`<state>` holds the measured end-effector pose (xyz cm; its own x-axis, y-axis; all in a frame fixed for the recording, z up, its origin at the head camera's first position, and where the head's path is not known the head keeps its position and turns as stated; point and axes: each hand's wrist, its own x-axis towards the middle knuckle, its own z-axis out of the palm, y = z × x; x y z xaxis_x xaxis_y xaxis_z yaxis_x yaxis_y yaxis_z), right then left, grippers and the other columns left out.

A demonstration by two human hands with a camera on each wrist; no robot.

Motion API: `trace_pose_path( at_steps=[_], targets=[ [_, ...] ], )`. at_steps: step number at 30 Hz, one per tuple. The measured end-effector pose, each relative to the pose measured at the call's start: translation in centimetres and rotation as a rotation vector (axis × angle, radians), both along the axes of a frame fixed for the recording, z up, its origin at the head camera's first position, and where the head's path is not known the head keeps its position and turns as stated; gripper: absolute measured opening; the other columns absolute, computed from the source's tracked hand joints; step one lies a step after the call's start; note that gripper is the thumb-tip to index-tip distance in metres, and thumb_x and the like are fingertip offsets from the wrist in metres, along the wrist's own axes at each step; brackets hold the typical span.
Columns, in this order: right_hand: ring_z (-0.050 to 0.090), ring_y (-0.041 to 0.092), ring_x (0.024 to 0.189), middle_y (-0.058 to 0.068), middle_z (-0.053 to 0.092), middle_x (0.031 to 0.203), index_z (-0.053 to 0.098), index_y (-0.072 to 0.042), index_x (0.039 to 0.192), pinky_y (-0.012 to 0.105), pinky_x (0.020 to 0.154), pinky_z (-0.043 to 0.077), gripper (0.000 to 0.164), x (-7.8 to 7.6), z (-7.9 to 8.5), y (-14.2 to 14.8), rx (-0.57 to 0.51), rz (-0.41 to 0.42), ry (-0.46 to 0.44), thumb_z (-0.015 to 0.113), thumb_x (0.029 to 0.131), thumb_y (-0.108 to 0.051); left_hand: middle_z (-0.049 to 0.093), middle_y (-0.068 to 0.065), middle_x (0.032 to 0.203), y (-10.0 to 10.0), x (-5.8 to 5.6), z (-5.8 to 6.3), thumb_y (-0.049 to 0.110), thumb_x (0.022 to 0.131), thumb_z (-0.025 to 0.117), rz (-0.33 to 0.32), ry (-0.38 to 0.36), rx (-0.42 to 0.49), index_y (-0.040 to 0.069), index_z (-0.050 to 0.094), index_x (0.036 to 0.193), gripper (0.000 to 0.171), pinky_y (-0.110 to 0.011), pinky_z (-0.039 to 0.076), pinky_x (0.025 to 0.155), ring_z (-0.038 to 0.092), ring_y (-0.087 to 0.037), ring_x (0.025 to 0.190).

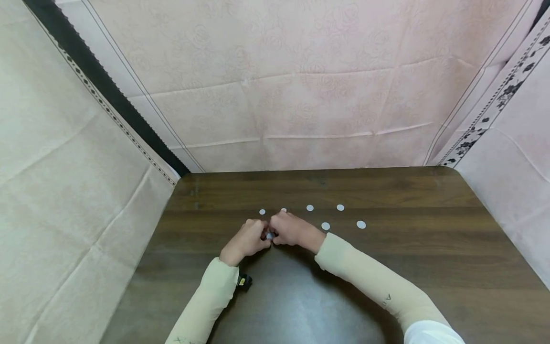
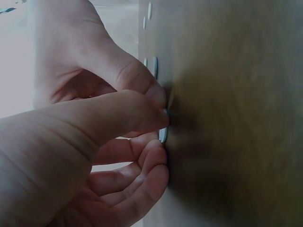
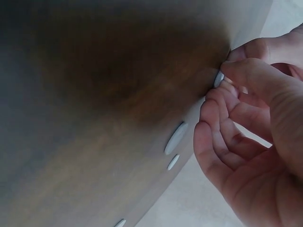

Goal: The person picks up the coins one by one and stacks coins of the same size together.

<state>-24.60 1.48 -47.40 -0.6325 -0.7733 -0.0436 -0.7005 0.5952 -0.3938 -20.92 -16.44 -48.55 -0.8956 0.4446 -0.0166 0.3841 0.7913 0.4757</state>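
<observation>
My left hand (image 1: pixel 248 239) and right hand (image 1: pixel 294 230) meet at one small white disc (image 1: pixel 269 236)

Thumbs and fingers are curled almost closed on both sides, pinching the white disc low against the dark table (image 1: pixel 438 258), nearer its left edge than its right. Six other discs (image 1: pixel 361 224) lie beyond and to the right: one partly hidden behind my right fingers, another just past my right cuff (image 1: pixel 337 253), so room is tight there. Past the back row, a strip of wood runs to the far edge, where the pale cloth (image 1: pixel 326 105) begins; a wider stretch reaches the right edge, and more wood lies between my forearms
</observation>
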Motion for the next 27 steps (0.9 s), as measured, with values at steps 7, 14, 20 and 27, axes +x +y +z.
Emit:
trace_pose_path(
  at_steps=[7,14,20,27],
  targets=[
    [0.043,0.007,0.058,-0.009,0.046,0.061,0.060,-0.016,0.066,0.023,0.057,0.039,0.031,1.6,0.2,0.8,-0.001,-0.010,0.005,0.082,0.086,-0.008,0.048,0.006,0.067,0.6,1.3,0.1,0.004,0.084,0.078,-0.049,0.037,-0.003,0.007,0.064,0.079,0.015,-0.023,0.036,0.056,0.044,-0.009,0.060],
    [0.037,0.007,0.055,-0.009,0.041,0.058,0.055,-0.014,0.062,0.022,0.054,0.033,0.037,2.7,0.0,1.4,-0.025,-0.005,-0.005,0.080,0.088,-0.006,0.046,0.005,0.069,1.1,2.3,0.2,0.004,0.083,0.077,-0.063,0.051,-0.022,0.006,0.063,0.077,0.016,-0.025,0.036,0.057,0.043,-0.010,0.062],
    [0.039,0.006,0.055,-0.009,0.042,0.059,0.055,-0.015,0.063,0.022,0.054,0.035,0.037,2.7,0.3,1.4,-0.018,0.003,-0.005,0.080,0.088,-0.005,0.050,0.002,0.070,1.1,2.4,0.1,0.004,0.084,0.078,-0.045,0.045,-0.024,0.007,0.063,0.077,0.017,-0.026,0.038,0.057,0.044,-0.011,0.062],
    [0.036,0.004,0.053,-0.011,0.036,0.055,0.061,-0.012,0.067,0.021,0.054,0.033,0.028,2.0,1.0,1.9,0.000,0.060,-0.041,0.079,0.088,-0.003,0.046,0.004,0.067,1.1,2.2,-0.1,0.003,0.086,0.076,-0.040,0.018,-0.005,0.006,0.061,0.076,0.018,-0.024,0.034,0.055,0.041,-0.009,0.059]
  ],
)
